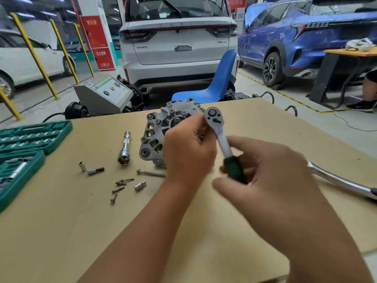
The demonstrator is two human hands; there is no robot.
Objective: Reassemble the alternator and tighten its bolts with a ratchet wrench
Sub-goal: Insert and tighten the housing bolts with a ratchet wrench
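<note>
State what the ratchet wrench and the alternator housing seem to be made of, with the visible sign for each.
Ratchet wrench: probably polished steel, since the head and shank gleam; its dark green grip looks like rubber or plastic. Alternator housing: likely cast aluminium, matte pale grey.

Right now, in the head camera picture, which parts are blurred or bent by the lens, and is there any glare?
Head view: the right hand is smeared by motion blur; the left hand, ratchet wrench and alternator stay fairly sharp. The wide lens bows the table edge and tilts the yellow posts. Soft glare streaks lie on the blue car; shadows are faint.
</note>
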